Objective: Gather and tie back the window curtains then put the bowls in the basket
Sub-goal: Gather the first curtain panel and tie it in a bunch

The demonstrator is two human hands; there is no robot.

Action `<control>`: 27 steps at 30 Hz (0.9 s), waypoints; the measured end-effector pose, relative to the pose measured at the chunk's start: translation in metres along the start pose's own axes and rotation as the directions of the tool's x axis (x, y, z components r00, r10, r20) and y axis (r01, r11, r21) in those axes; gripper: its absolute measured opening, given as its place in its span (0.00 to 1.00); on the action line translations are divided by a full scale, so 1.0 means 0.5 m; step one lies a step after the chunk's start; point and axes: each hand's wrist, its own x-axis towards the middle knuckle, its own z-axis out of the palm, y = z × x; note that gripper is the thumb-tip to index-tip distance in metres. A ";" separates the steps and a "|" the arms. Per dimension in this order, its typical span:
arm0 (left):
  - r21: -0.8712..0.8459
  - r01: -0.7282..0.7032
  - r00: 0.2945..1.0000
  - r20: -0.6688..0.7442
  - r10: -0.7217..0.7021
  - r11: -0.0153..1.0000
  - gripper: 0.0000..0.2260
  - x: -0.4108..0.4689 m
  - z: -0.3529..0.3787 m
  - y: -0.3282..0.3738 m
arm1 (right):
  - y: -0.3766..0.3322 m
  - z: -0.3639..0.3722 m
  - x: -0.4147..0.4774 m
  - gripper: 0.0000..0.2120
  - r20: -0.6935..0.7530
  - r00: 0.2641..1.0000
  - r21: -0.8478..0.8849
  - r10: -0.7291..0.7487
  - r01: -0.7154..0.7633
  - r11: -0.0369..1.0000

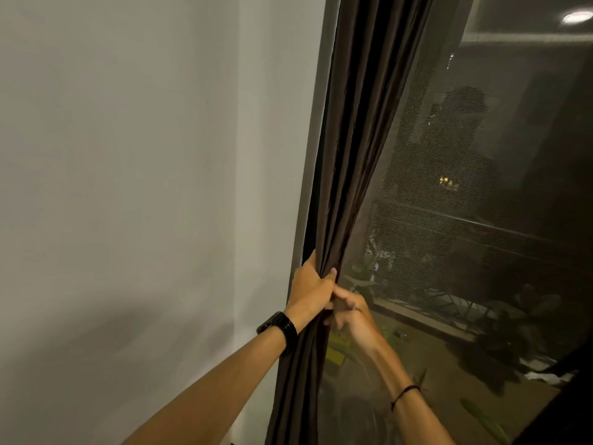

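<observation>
A dark brown curtain (359,149) hangs bunched into a narrow column along the left edge of the window. My left hand (313,284), with a black watch on its wrist, is wrapped around the gathered folds at about sill height. Just below and to the right, my right hand (351,311) presses against the same bundle, its fingers curled at the fabric; a thin dark band circles that wrist. Below the hands the curtain falls straight down. No bowls or basket are in view.
A plain white wall (128,187) fills the left half. To the right is the window glass with a mesh screen (449,203); it is dark outside, with plants and a balcony floor dimly visible. A dark edge crosses the bottom right corner.
</observation>
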 end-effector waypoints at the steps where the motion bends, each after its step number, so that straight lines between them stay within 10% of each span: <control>1: 0.025 -0.001 1.000 -0.025 0.001 1.000 0.10 0.002 -0.003 -0.001 | -0.003 -0.009 0.008 0.37 0.005 1.000 0.084 0.010 -0.010 0.996; 11: 0.117 -0.090 0.992 0.094 0.079 0.989 0.09 -0.011 -0.031 0.007 | -0.032 -0.100 0.075 0.18 -0.516 0.844 0.150 0.144 -0.076 0.986; 15: 0.160 -0.069 0.978 0.206 0.035 0.985 0.16 0.005 -0.036 -0.007 | -0.050 -0.098 0.109 0.14 -0.193 0.939 0.205 0.283 -0.243 0.948; 21: 0.293 -0.088 0.963 0.269 0.006 0.952 0.18 0.027 -0.055 -0.018 | -0.057 -0.058 0.109 0.16 0.104 0.908 -0.200 0.405 -0.379 0.903; 27: 0.402 -0.074 0.973 0.228 -0.022 0.913 0.14 0.043 -0.088 -0.022 | -0.051 -0.045 0.109 0.11 0.147 0.969 -0.546 0.199 -0.088 0.833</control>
